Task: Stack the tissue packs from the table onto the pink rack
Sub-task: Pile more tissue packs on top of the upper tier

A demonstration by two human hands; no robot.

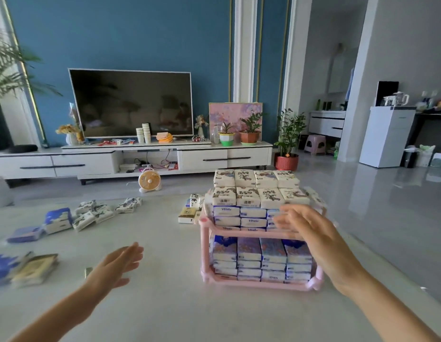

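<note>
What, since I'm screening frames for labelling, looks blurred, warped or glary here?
Head view: both the left hand and right hand are motion-blurred; the blue and tan tissue packs at the left edge smear; wide-angle lens skews the black television; daylight sheens the glossy grey floor.

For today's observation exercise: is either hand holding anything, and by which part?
Nothing is held. The left hand is open over the table; the right hand is open before the pink rack.
</note>
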